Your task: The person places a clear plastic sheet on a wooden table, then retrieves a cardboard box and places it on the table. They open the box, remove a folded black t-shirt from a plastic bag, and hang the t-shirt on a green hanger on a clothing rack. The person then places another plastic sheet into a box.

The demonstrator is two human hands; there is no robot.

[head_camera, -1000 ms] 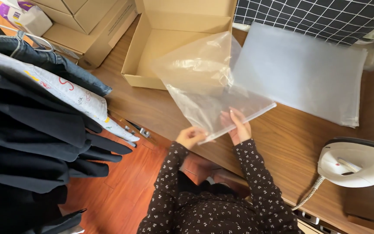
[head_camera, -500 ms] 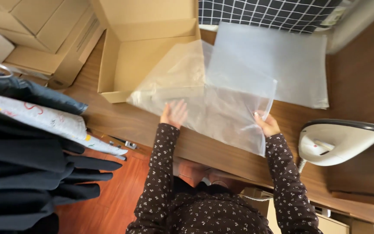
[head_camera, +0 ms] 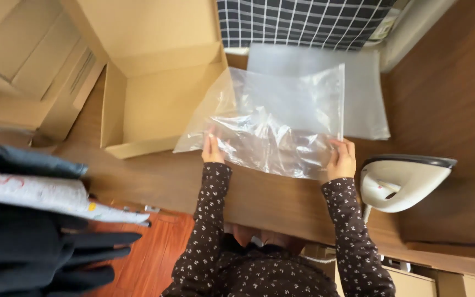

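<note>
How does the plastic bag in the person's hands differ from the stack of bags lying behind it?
The held bag is clear, wrinkled and glossy; the stack of bags looks frosted, smooth and flat. The left hand and right hand grip the held bag, while nothing touches the stack. Both are thin plastic and roughly rectangular.

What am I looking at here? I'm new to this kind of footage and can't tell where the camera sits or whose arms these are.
The camera is worn on a person's head and looks down, so the two patterned sleeves are that person's own arms. The left hand and right hand each grip an edge of a clear plastic bag above a wooden table. More flat bags lie beyond it, beside an open cardboard box. A white clothes iron stands at the right, and dark garments hang at the left.
</note>
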